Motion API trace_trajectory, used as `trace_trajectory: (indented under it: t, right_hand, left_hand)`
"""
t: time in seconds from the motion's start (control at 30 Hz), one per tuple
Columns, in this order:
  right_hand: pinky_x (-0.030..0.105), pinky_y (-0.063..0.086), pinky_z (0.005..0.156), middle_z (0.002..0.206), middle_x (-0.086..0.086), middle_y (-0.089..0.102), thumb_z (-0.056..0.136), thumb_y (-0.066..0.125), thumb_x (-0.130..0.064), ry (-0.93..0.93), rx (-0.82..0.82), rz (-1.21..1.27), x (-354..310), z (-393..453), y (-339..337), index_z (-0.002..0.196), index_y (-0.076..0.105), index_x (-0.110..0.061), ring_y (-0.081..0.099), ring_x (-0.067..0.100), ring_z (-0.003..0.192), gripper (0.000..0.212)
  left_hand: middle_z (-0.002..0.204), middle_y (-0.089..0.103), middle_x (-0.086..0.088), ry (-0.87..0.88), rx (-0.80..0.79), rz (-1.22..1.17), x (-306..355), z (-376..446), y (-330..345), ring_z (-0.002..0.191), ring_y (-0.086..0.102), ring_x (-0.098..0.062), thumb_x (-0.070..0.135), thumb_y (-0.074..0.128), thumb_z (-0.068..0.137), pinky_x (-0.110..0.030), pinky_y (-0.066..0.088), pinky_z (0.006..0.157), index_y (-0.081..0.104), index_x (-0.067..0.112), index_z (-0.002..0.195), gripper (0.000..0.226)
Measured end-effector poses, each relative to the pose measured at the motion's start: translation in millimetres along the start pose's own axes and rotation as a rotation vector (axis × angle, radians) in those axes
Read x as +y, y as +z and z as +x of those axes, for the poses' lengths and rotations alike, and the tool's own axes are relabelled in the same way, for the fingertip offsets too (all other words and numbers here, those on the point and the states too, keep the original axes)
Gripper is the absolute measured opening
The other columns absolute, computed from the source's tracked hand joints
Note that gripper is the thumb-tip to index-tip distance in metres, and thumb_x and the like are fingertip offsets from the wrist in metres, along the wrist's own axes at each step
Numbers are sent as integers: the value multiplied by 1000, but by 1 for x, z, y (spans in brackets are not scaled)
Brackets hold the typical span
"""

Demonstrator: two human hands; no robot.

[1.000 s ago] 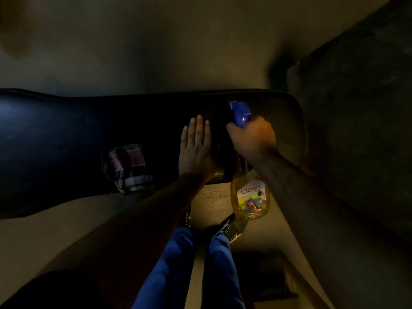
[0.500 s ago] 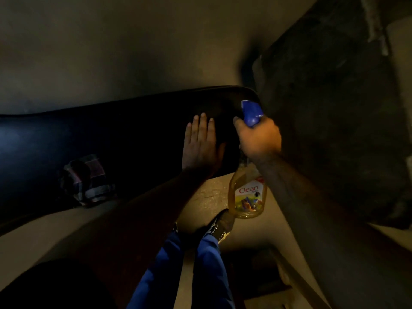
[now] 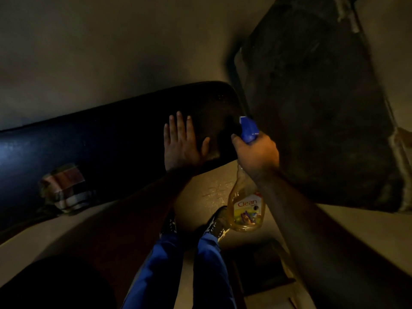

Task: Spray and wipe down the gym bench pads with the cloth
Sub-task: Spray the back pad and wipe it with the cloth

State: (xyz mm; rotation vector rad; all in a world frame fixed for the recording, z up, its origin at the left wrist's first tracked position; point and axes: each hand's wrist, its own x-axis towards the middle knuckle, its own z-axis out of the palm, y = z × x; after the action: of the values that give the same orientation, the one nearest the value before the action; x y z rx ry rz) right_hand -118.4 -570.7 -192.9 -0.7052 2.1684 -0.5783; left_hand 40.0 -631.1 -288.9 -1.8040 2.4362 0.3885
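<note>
The left hand (image 3: 181, 144) lies flat, fingers (image 3: 179, 122) straight, on the dark bench pad (image 3: 111, 134). Just right of it, the right hand (image 3: 256, 152) grips a spray bottle (image 3: 246, 208). The checked cloth (image 3: 64, 189) rests on the pad, well left of the fingers.

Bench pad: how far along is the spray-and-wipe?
Done: nothing shows as wiped. In hand: the right hand grips the spray bottle, blue nozzle toward the bench pad; the left hand rests flat on it. Left: wiping; the plaid cloth lies untouched on the pad.
</note>
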Motion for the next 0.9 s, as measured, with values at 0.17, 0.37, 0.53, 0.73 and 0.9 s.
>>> trace_trajectory:
  t: [0.17,0.37,0.53,0.73,0.9]
  right_hand:
    - [28,47,61,76,-4,60,93,65,-42,22,2,-85,35,-17,-4,93,59,-20,61,14,71,22]
    - [28,47,63,74,-5,58,93,65,-41,-38,-27,-93,51,-41,7,85,52,-29,60,14,71,20]
    - [29,46,65,73,-9,54,93,64,-39,-141,-141,-90,38,-71,37,86,53,-29,55,12,71,16]
    - [27,45,61,73,-2,58,94,62,-41,-13,-135,-106,26,-93,77,80,52,-28,58,16,69,22]
    - [28,45,62,80,-3,61,93,63,-40,-31,-85,-74,15,-100,94,96,59,-24,60,15,73,17]
  left_hand:
    - [162,12,-19,22,30,-12,0,-2,0,150,6,-33,63,26,95,-48,8,121,19,9,154,80]
    - [163,6,-16,39,-35,-48,-8,0,-5,150,0,-30,63,31,96,-45,2,122,14,11,155,80]
    - [158,27,-16,168,1,-165,-41,-12,-36,146,26,-30,45,48,96,-42,23,118,27,9,152,69]
    - [163,9,-13,32,-95,-8,-98,-52,-32,150,6,-27,46,36,100,-42,10,122,14,12,155,69]
    - [164,2,-12,136,-147,-51,-118,-51,-29,151,-1,-25,43,34,102,-38,0,121,11,11,155,67]
